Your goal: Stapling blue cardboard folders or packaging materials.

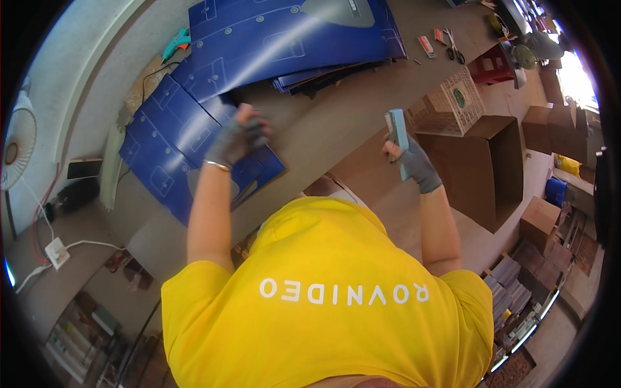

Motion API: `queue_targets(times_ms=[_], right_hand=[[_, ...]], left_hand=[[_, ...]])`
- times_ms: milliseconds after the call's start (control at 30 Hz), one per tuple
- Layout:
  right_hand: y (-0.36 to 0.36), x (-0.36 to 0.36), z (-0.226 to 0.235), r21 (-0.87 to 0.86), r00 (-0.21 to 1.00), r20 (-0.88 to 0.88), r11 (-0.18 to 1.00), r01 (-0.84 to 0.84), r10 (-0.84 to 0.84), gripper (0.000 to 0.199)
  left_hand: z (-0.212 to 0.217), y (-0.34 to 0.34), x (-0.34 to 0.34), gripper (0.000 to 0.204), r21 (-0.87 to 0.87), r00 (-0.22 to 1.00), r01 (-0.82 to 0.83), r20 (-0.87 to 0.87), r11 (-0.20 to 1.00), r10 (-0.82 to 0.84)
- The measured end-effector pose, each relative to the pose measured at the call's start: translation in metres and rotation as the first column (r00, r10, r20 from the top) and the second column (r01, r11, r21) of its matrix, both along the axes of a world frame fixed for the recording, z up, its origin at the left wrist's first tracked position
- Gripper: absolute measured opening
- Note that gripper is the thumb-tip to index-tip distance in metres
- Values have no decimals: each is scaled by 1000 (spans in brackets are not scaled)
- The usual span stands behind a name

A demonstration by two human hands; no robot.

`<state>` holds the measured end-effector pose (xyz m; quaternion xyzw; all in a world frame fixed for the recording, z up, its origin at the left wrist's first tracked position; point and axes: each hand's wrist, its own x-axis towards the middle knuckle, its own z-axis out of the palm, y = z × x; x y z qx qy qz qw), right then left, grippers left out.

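Observation:
My right hand [417,161], in a grey fingerless glove, is wrapped round a light blue stapler [397,129] and holds it upright past the table's near edge. In a matching glove, my left hand [238,137] is over the blue printed cardboard sheets [169,132] at the left of the table. Motion smears its curled fingers, and I cannot make out whether anything is between them. A taller stack of the same glossy blue sheets [284,42] lies farther back.
Scissors [455,48] and a small red-and-white box [425,46] lie at the table's far right. A turquoise glue gun [176,44] lies beyond the sheets. Right of the table stand an open cardboard box [466,161] and a beige plastic crate [453,97]. A fan [19,139] is far left.

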<state>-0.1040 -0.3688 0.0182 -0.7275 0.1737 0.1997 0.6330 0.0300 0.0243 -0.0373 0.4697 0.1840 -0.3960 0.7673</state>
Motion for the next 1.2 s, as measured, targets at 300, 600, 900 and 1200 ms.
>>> queue_targets(times_ms=[300, 600, 900, 1200], right_hand=[[-20, 63, 17, -191, 965, -131, 949, -250, 228, 53], [22, 66, -2, -12, 877, -50, 878, -479, 478, 50], [68, 61, 7, -98, 865, -113, 861, -499, 489, 43], [85, 53, -5, -309, 843, -223, 784, -538, 490, 40]], left_hand=[[29, -191, 8, 46, -253, 982, -66, -187, 965, 18], [-8, -151, -42, 33, -229, 970, -55, 217, 972, 106], [-7, -111, -56, 33, -36, 907, 148, 402, 988, -122], [-6, -108, -63, 31, 155, 953, 20, 296, 988, -65]])
